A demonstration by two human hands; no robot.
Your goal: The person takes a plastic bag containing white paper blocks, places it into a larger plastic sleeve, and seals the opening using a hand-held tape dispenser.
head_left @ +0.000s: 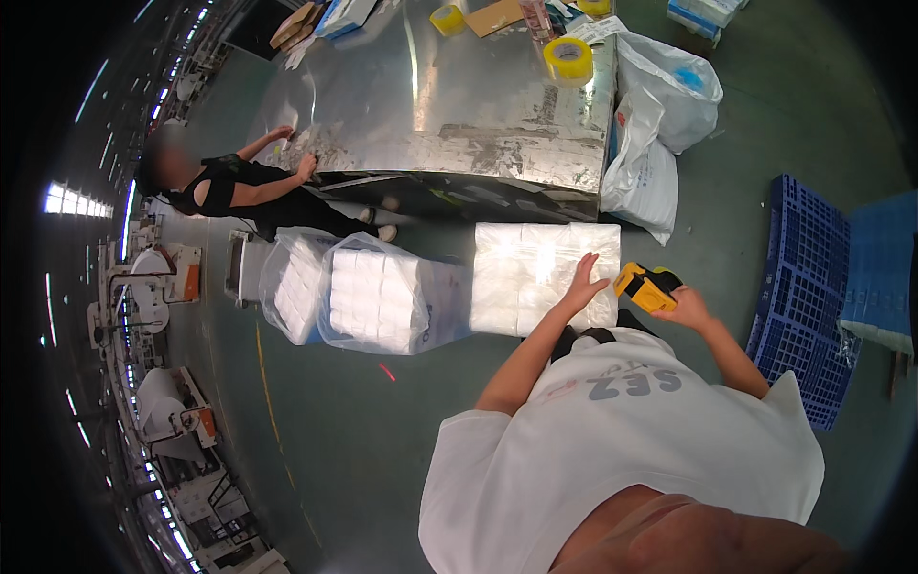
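My right hand [685, 308] grips a yellow and black tape dispenser [643, 289] just off the right edge of a white bundle. That bundle [516, 282] is a block of white packs in clear, shiny plastic, with its upper face towards me. Over its right part my left hand [580, 285] is open with the fingers apart; whether it presses on the plastic I cannot tell. Left of the bundle stand two clear bags of stacked white packs: the nearer bag [375, 301] and, further left, another bag [295, 287]. Both bags gape at the top.
A metal table [382, 86] lies beyond the bundle, with a yellow tape roll [568, 61] on it. At its left edge stands a person [253, 191] in black. White sacks [645, 163] lean by its right end. Blue pallets [801, 287] stand on my right.
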